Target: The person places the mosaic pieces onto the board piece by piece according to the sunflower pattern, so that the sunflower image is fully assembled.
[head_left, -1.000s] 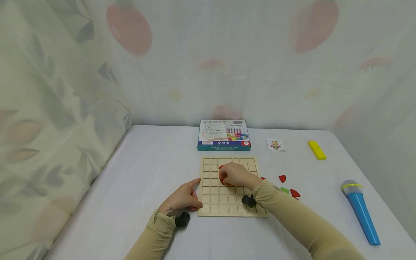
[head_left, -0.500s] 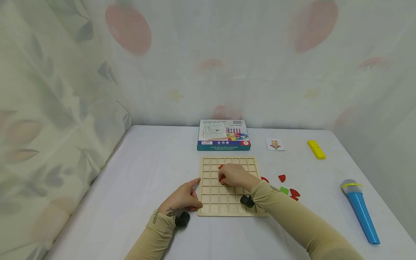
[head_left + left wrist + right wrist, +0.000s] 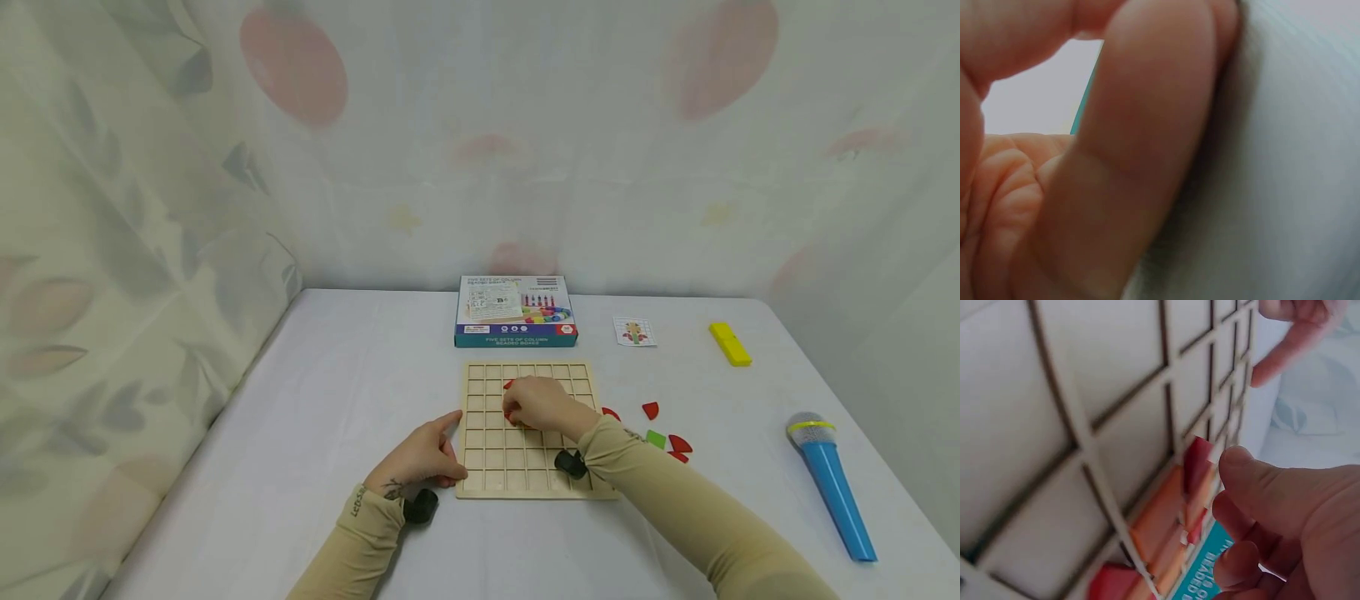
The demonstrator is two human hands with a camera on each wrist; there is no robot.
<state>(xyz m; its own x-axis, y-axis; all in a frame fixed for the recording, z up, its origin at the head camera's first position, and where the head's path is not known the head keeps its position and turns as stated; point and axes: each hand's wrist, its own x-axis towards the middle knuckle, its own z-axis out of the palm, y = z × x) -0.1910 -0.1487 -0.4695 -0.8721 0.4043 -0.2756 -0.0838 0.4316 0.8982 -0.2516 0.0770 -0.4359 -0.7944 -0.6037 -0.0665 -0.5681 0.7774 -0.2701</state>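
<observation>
A pale wooden grid board [image 3: 480, 460] lies on the white table. My left hand [image 3: 412, 456] is at its left side, index finger stretched to the edge and thumb near the lower corner. Over the board's upper middle is my right hand [image 3: 542, 402], fingers bent down at several flat pieces. In the right wrist view, a dark red piece [image 3: 1197, 464] and an orange piece [image 3: 1161, 520] sit in the grid cells. My right thumb [image 3: 1238, 456] is right beside the red piece's edge. I cannot tell whether the right fingers pinch a piece.
Loose red quarter-round pieces [image 3: 651, 410] and a green square [image 3: 656, 439] lie right of the board. Behind it is a boxed bead set [image 3: 517, 340]. A small picture card [image 3: 635, 332], a yellow block [image 3: 730, 344] and a blue toy microphone [image 3: 838, 498] are farther right.
My right hand has shifted very slightly left and its wrist has moved a little, uncovering more of the red pieces beside the board. The left hand stays in place.
</observation>
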